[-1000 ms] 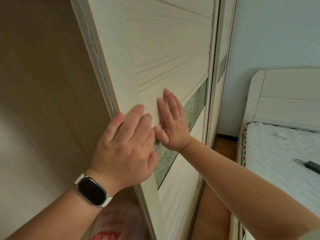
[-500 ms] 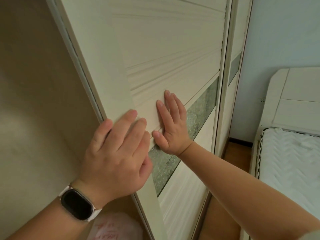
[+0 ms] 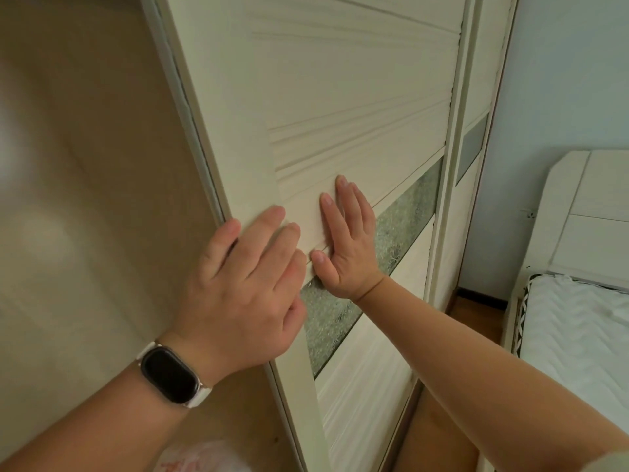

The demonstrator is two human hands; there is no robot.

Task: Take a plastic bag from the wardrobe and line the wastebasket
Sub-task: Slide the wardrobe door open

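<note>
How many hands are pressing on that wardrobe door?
2: the left hand at the edge of the wardrobe door; the right hand flat on its panel beside it.

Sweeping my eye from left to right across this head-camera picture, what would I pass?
Open wardrobe interior, wristwatch, left hand, right hand, blue wall, white headboard. Both hands press on the sliding door, which spans them, so it is left out.

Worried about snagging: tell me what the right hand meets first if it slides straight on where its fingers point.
The right hand lies flat on the door, pointing up along it. It would likely meet the moulded grooves just above it first; beyond them only door shows.
</note>
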